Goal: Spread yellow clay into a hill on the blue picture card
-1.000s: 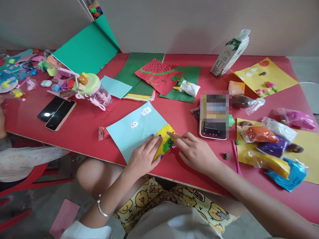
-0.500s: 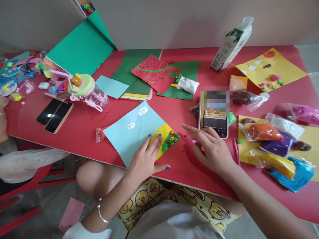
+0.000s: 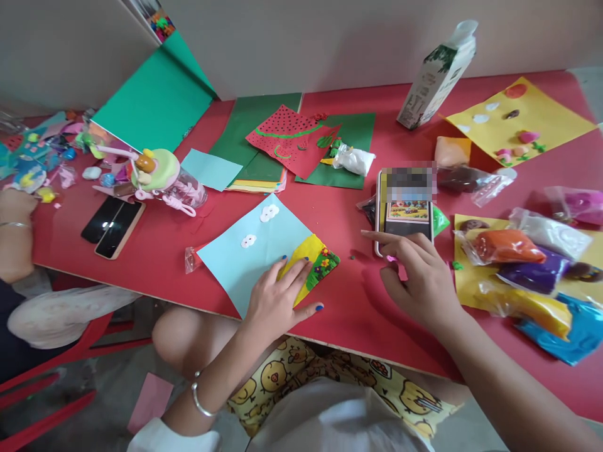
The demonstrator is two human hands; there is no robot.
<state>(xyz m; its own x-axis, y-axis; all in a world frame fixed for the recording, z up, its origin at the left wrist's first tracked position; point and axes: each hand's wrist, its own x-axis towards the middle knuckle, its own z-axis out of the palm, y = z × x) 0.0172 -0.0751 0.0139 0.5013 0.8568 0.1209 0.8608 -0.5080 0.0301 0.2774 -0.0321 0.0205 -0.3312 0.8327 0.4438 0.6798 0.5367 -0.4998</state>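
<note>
My left hand [image 3: 277, 292] lies flat on a light blue paper sheet [image 3: 240, 267], fingers stretched and thumb out to the side. Under its fingertips is a yellow patch [image 3: 301, 251], bordered by a green patch with small flowers [image 3: 324, 267] at the sheet's right corner. Two white clouds [image 3: 269, 212] are on the upper part of the sheet. My right hand [image 3: 417, 273] is over the lower edge of a propped phone [image 3: 407, 229], index finger pointing left and nothing held. Whether it touches the phone I cannot tell. The phone's screen shows a colourful picture, partly blurred.
Bagged clay, including an orange pack [image 3: 504, 245], lies on the right beside a carton [image 3: 438, 78] and a yellow sheet [image 3: 551, 119]. At the back is a red watermelon picture [image 3: 287, 135]. A cup [image 3: 160, 172], another phone [image 3: 117, 229] and another person's arm [image 3: 16, 235] are at left.
My right hand has shifted a little right and its index finger has drawn nearer the phone's lower edge. My left hand stays on the sheet. The view has tilted slightly.
</note>
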